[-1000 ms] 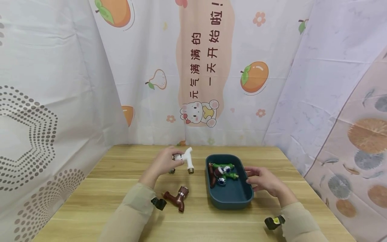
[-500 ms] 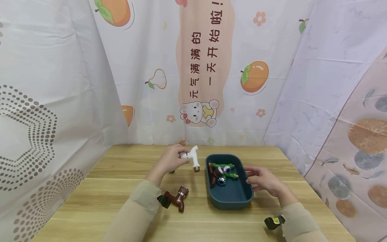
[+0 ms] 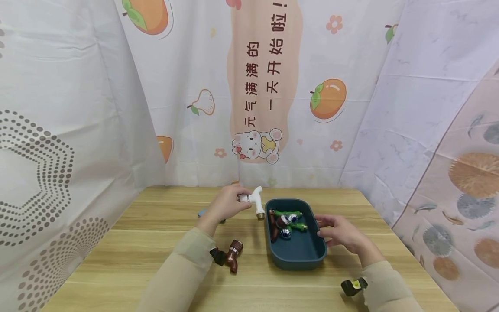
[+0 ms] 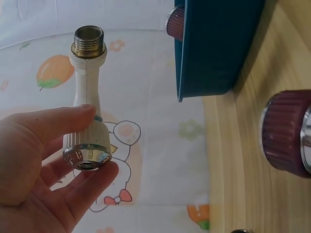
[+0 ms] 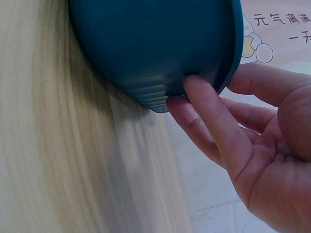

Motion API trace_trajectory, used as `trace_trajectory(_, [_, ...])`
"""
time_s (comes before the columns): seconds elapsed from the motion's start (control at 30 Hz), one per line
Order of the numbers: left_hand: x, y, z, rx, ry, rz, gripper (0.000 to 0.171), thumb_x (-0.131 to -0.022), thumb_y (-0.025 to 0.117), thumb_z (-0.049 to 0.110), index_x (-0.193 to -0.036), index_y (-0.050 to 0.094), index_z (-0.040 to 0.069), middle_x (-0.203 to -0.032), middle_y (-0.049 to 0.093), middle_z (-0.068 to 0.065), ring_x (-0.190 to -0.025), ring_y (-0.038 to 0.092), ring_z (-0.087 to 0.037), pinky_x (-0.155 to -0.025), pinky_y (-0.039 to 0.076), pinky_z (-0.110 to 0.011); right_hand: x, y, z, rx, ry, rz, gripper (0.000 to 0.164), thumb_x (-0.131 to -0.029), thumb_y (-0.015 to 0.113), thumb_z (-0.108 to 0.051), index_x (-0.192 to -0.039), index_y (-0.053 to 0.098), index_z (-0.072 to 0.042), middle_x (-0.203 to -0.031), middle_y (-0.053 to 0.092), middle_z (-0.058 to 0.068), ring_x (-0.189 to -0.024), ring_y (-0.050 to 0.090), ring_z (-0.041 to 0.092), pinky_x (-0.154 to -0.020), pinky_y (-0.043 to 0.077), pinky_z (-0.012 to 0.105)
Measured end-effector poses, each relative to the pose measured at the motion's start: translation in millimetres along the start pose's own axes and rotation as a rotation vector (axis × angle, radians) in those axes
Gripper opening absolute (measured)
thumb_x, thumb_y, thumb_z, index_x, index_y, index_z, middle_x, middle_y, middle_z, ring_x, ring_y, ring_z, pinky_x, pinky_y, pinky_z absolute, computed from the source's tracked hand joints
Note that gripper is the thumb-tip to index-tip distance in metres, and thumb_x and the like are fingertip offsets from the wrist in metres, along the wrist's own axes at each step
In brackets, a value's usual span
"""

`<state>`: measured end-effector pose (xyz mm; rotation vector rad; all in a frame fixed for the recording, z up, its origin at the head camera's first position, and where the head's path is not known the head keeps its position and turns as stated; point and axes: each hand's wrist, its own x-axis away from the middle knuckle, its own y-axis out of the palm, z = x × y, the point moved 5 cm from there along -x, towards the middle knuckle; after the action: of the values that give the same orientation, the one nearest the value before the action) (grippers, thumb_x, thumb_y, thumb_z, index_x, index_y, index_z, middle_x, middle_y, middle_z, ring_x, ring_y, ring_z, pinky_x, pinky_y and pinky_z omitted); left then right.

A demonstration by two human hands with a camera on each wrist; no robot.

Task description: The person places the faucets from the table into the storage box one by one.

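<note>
My left hand [image 3: 230,203] holds a white faucet [image 3: 256,200] in the air just left of the bin's far left corner. In the left wrist view, thumb and fingers pinch the faucet's ribbed knob [image 4: 87,138], and its brass threaded end [image 4: 89,43] points away from the hand. A dark blue bin [image 3: 298,250] contains green faucets [image 3: 299,226] and a brown faucet [image 3: 274,227] at its far left. My right hand [image 3: 340,233] touches the bin's right wall with fairly straight fingers [image 5: 209,104]; the right wrist view shows them against the wall's outside.
Another brown faucet [image 3: 234,255] lies on the wooden table [image 3: 249,288], left of the bin and partly covered by the left wrist camera. A small blue item [image 3: 201,212] peeks out behind the left forearm, mostly hidden. Printed curtains [image 3: 187,143] enclose the back and sides.
The left hand has carried the white faucet rightward, close to the bin. The blue item behind the forearm has come into sight. Right hand and bin look unmoved.
</note>
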<state>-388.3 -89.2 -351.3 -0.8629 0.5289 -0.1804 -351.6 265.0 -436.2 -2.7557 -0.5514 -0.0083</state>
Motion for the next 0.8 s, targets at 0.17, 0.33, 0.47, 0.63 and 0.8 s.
trace_trajectory(0.17, [-4.9, 2.7, 6.9, -0.005, 0.02, -0.008, 0.029, -0.085, 0.084, 0.02, -0.113, 0.078, 0.015, -0.11, 0.07, 0.001, -0.091, 0.061, -0.014, -0.079, 0.054, -0.032, 0, -1, 1, -0.005, 0.001, 0.0, 0.064, -0.095, 0.068, -0.005, -0.15, 0.038, 0.011, -0.136, 0.051, 0.037, -0.106, 0.066, 0.036, -0.076, 0.06, 0.05])
trace_trajectory(0.33, [-9.2, 5.5, 14.3, -0.004, 0.024, -0.022, 0.028, -0.085, 0.085, 0.019, -0.112, 0.079, 0.014, -0.113, 0.071, -0.002, -0.095, 0.061, -0.016, -0.081, 0.053, -0.034, -1, -1, 2, -0.008, -0.002, -0.004, 0.064, -0.096, 0.067, -0.004, -0.15, 0.038, 0.011, -0.136, 0.051, 0.037, -0.107, 0.065, 0.036, -0.076, 0.06, 0.051])
trace_trajectory(0.47, [-13.2, 8.4, 18.5, -0.006, 0.034, -0.034, 0.028, -0.085, 0.084, 0.02, -0.112, 0.079, 0.014, -0.113, 0.071, -0.003, -0.096, 0.061, -0.017, -0.082, 0.053, -0.035, -1, -1, 2, -0.006, 0.003, 0.0, 0.065, -0.095, 0.068, -0.005, -0.151, 0.038, 0.01, -0.137, 0.051, 0.036, -0.107, 0.066, 0.036, -0.076, 0.06, 0.05])
trace_trajectory(0.63, [-19.9, 13.8, 21.9, -0.02, 0.044, -0.055, 0.029, -0.086, 0.083, 0.02, -0.114, 0.078, 0.013, -0.116, 0.071, -0.004, -0.099, 0.063, -0.017, -0.085, 0.054, -0.036, -1, 0, 1, -0.013, 0.01, 0.0, 0.066, -0.094, 0.068, -0.003, -0.151, 0.038, 0.01, -0.137, 0.051, 0.037, -0.107, 0.066, 0.036, -0.076, 0.06, 0.05])
trace_trajectory(0.8, [-25.6, 18.7, 24.4, -0.021, 0.023, -0.081, 0.03, -0.087, 0.083, 0.022, -0.116, 0.078, 0.015, -0.117, 0.071, -0.003, -0.099, 0.063, -0.016, -0.086, 0.054, -0.036, -1, 0, 0, -0.011, 0.01, 0.001, 0.065, -0.094, 0.068, -0.003, -0.151, 0.038, 0.01, -0.137, 0.051, 0.037, -0.107, 0.066, 0.036, -0.077, 0.06, 0.051])
